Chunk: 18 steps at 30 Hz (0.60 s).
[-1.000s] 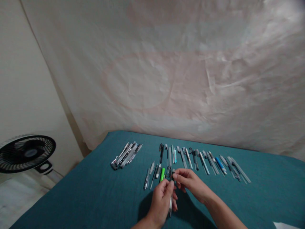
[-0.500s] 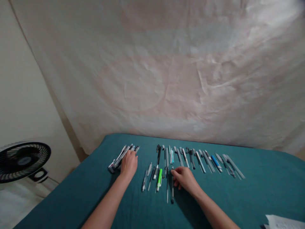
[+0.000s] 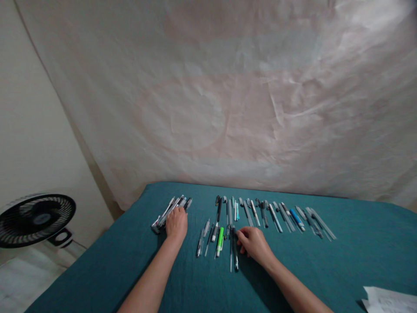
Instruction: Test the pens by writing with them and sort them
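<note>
The left forearm (image 3: 151, 276) is extended upward from the bottom edge, left of centre, and the left hand (image 3: 177, 224) is held palm down, its back exposed. The right forearm (image 3: 289, 284) is angled in from the lower right; the right hand (image 3: 254, 244) is held slightly lower, fingers curled. The left fingertips are turned away, so their closure cannot be judged surely.

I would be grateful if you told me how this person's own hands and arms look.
The left hand and right hand are ungloved. The left forearm and right forearm are bare, with no sleeves in view. I see no watch, bracelet or markings.
</note>
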### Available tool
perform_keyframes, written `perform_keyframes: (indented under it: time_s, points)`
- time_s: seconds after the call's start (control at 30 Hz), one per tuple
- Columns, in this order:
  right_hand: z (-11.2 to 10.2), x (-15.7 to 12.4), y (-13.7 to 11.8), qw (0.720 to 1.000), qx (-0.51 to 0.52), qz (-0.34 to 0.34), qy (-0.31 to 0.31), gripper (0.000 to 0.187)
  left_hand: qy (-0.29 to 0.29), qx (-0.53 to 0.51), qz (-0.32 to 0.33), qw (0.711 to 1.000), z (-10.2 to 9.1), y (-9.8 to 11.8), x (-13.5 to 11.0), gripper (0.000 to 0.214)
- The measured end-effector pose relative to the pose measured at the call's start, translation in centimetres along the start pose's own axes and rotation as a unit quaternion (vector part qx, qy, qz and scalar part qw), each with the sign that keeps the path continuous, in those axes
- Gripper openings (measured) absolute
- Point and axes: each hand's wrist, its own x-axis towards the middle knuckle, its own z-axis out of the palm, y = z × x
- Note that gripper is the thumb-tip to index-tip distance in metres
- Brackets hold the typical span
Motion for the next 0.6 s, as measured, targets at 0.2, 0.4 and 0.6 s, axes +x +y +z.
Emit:
perform_keyframes:
  time_s: [0.2, 0.4, 0.6]
  points:
    - [0.0, -0.8, -0.3, 0.997, -0.051, -0.051, 0.008, 0.030, 0.012, -0.064, -0.005, 0.998, -0.1, -0.2, -0.2, 0.020]
    - [-0.2, -1.4, -0.2, 0.989, -0.092, -0.116, 0.028, 0.028, 0.024, -0.209, -0.005, 0.978, -1.0, 0.2, -1.5, 0.029]
    - [-0.5, -1.5, 0.0, 0.980, -0.106, -0.158, 0.050, 0.026, 0.034, -0.381, -0.072, 0.921, 0.4, 1.2, -3.9, 0.041]
